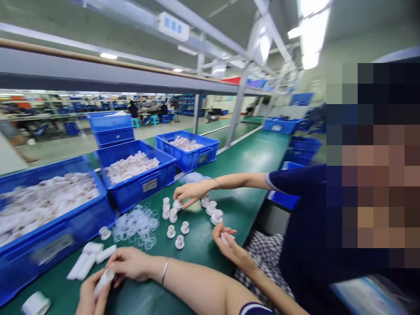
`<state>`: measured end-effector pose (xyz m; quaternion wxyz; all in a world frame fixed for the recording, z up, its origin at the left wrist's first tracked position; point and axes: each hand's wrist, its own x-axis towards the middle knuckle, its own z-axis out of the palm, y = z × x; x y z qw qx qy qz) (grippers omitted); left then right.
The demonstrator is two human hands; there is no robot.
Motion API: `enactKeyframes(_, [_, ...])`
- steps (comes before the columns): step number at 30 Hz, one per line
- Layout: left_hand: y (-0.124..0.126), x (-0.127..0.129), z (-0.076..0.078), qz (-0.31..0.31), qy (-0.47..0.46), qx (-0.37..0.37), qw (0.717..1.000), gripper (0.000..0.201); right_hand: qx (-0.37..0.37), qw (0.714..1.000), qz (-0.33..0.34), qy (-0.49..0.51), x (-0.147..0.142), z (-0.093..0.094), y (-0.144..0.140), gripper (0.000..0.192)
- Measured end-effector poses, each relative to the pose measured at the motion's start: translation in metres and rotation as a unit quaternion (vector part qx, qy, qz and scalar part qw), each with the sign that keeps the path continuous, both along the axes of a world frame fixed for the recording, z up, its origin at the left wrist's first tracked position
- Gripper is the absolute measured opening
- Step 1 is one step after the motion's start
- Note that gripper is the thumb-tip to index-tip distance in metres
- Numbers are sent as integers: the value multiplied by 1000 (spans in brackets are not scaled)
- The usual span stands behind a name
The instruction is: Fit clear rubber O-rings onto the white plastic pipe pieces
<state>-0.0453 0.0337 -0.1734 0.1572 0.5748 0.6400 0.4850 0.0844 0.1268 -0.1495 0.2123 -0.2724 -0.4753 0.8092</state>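
Nearest to you, your left hand [89, 294] and right hand [129, 264] meet at the bottom edge of the view over the green surface [203, 245]. Your left grip is closed around a short white plastic tube [104, 279], which stands out between the fingers, and your right hand touches its upper end with curled fingers; whether that right grip actually pinches the tube you cannot tell.

Just left of your hands lie a few more white plastic tubes [90, 256] side by side, and a white rolled piece [36, 303] sits at the lower left corner.

A little further on, a loose heap of clear plastic rings [138, 224] lies on the surface, with small white plastic caps [180, 227] standing upright beside it.

To your right, a co-worker in a dark sleeve has one hand [229, 245] holding a small white part, and the other hand [190, 192] reaching out to touch the caps.

Beyond them, three blue plastic crates [138, 188] filled with white parts stand in a row along the left, well apart from your hands. Further blue crates [280, 124] sit at the far end of the surface.
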Motion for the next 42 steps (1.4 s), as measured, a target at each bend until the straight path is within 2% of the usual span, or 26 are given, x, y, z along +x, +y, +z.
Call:
enactKeyframes(3, [-11,7,20,-7,-53,-41,998,54,30,998,-52,-6,5,14,-8,61])
enactKeyframes(7, [-11,13,33,-17,-130,-59,990,44,17,999,-30,31,7,18,-4,48])
enactKeyframes(12, [-7,18,34,-26,-263,-60,962,41,60,997,-31,31,7,18,-4,43])
enactKeyframes(20, [-1,21,35,-53,-394,-64,915,42,194,981,-16,6,7,20,-5,37])
enactKeyframes(24, [0,21,36,-57,-449,-61,890,45,199,980,-19,3,7,18,-4,39])
enactKeyframes(32, [1,20,40,-77,-506,-73,856,46,202,979,-15,2,6,14,-5,38])
enactKeyframes(42, [1,19,40,-74,-521,-81,847,50,205,979,-16,8,8,18,-6,36])
